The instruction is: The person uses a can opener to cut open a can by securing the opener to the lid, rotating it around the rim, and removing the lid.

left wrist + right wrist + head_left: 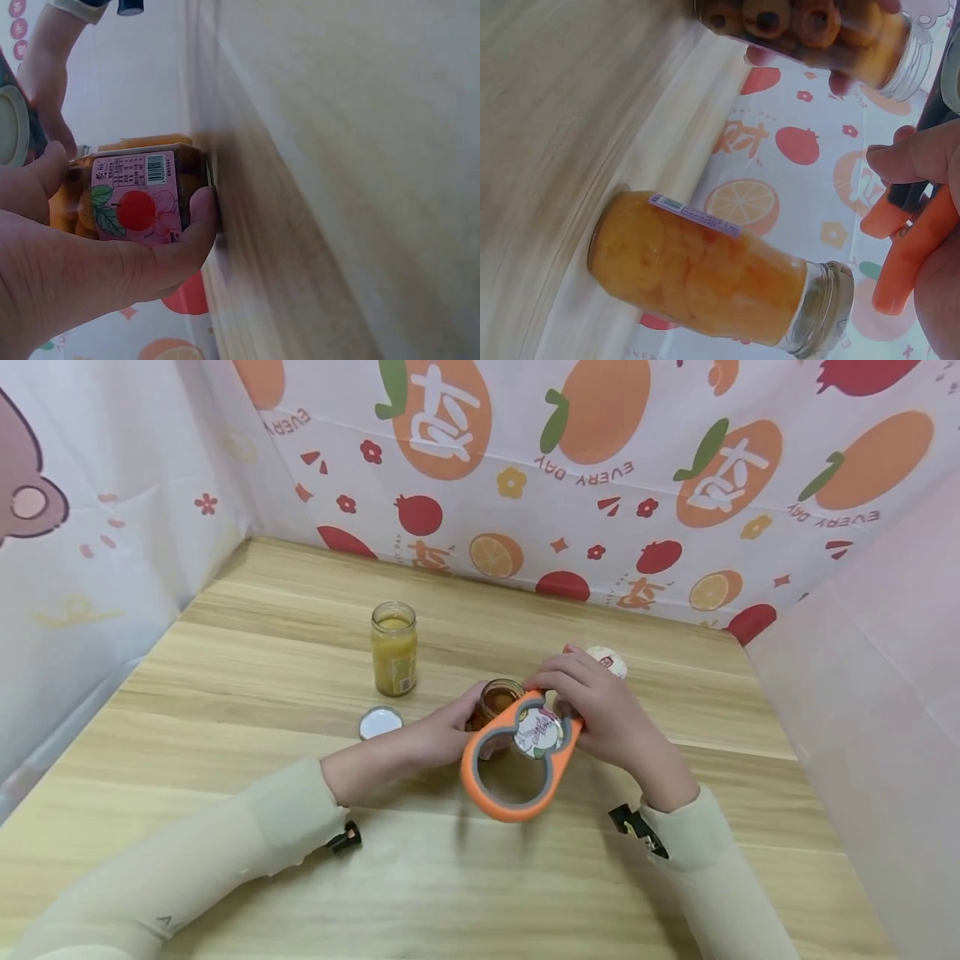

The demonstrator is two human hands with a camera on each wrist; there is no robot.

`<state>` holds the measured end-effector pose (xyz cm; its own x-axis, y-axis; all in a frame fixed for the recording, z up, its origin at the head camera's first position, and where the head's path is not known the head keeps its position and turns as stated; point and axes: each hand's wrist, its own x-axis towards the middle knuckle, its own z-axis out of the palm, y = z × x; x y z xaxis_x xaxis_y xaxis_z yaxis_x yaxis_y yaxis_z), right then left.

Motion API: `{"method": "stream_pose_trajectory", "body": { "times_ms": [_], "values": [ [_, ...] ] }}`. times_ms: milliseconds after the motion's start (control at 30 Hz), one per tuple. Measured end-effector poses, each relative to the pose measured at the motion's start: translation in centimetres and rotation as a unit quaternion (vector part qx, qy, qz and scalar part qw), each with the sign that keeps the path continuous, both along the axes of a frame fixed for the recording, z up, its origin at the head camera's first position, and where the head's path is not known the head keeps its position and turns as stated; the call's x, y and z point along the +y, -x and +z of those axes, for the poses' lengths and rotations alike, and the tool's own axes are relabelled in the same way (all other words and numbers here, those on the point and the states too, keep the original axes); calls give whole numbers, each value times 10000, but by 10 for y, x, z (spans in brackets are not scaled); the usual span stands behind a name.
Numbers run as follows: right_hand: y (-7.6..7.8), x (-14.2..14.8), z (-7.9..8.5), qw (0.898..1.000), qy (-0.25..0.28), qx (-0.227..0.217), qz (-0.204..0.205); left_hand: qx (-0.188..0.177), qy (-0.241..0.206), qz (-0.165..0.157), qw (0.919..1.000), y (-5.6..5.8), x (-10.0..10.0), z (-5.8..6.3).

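My left hand [447, 732] grips a glass jar [501, 695] of dark amber fruit with no lid on its mouth. A pink label with a red fruit [136, 210] shows on its side in the left wrist view. In my right hand [604, 706] is an orange jar opener [512, 812] with grey lining, held by its handles [913, 262]. A printed round lid [538, 732] sits within the opener, apart from the jar and to its right. Fingers hide part of the handles.
Left of my hands stands an uncovered jar of yellow contents [393, 656]. In front of it a white lid [380, 722] lies on the wooden table [315, 860]. Behind my right hand is a lidded jar [705, 270] of orange fruit. Printed cloth [525, 510] walls the table.
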<state>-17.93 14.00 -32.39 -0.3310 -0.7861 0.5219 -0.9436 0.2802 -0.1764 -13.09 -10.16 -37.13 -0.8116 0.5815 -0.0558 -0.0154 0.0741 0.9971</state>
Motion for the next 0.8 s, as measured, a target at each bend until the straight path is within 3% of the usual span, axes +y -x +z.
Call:
{"method": "stream_pose_trajectory", "body": {
  "times_ms": [433, 800],
  "values": [
    [-11, 9, -4, 10000, -23, -17, -63, -281, 91, 150, 9995, 11, 1, 2],
    [-15, 12, -8, 9999, 20, -71, -116, -65, 353, 334, 9988, 25, 4, -2]
  ]
}}
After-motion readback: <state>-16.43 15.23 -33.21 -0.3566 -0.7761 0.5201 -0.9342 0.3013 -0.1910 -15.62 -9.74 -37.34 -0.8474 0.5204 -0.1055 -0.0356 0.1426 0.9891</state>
